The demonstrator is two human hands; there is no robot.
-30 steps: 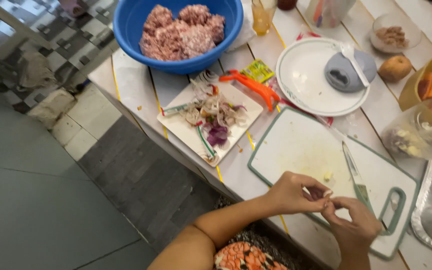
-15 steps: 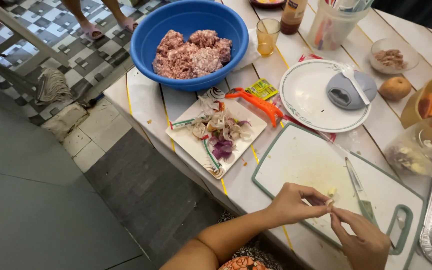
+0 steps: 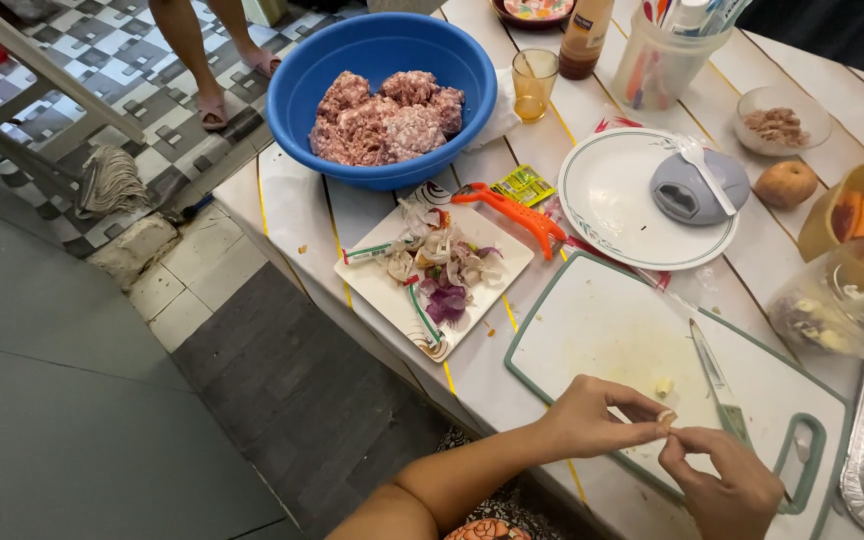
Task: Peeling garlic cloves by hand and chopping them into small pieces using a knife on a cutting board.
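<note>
We hold 1 small pale garlic clove (image 3: 666, 417) just above the near edge of the white cutting board (image 3: 602, 330), pinched between left hand (image 3: 592, 420) and right hand (image 3: 717, 480) fingertips. The knife (image 3: 717, 385) lies on the board beside them. Peeling goes best, we judge, with light nail pressure and steady pinches.

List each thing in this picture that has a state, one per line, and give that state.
Left hand: pinching a small pale piece.
Right hand: fingers on the same piece.
Knife: lying flat on the cutting board.
Blue bowl: holding ground meat.
Square plate: piled with peelings.
</note>
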